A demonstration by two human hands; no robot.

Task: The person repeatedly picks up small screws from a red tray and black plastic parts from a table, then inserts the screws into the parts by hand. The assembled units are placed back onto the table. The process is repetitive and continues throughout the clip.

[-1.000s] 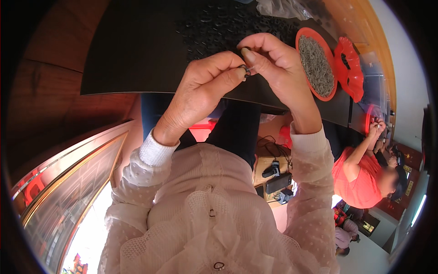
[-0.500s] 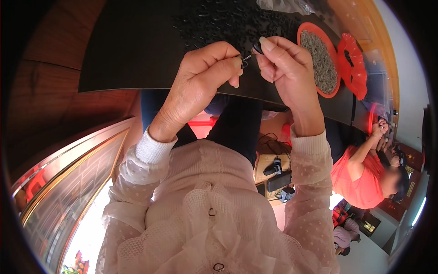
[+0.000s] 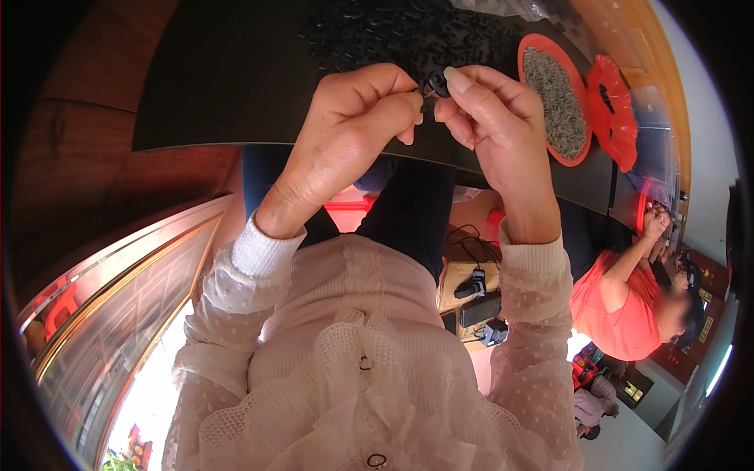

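Observation:
My left hand (image 3: 353, 125) is closed in a pinch on a small black plastic part, mostly hidden behind the fingertips. My right hand (image 3: 503, 118) pinches a small round black plastic piece (image 3: 437, 84) between thumb and fingers. The two parts meet or nearly meet above the table's near edge, with a small metal spring (image 3: 428, 93) partly visible between them. Beyond the hands, many loose black plastic pieces (image 3: 393, 35) are spread over the dark table (image 3: 212, 86).
Right of my hands stands an orange-red oval tray (image 3: 521, 55) of small grey metal springs (image 3: 556, 102). Beside it is a red wavy-rimmed dish (image 3: 620, 118). A clear plastic bag (image 3: 499, 8) lies at the back. A person in a red top (image 3: 620, 314) works at the right.
My hands have come closer together, bringing the round black piece up to the spring end of the left-hand part. The spring, plainly visible before, is now mostly covered.

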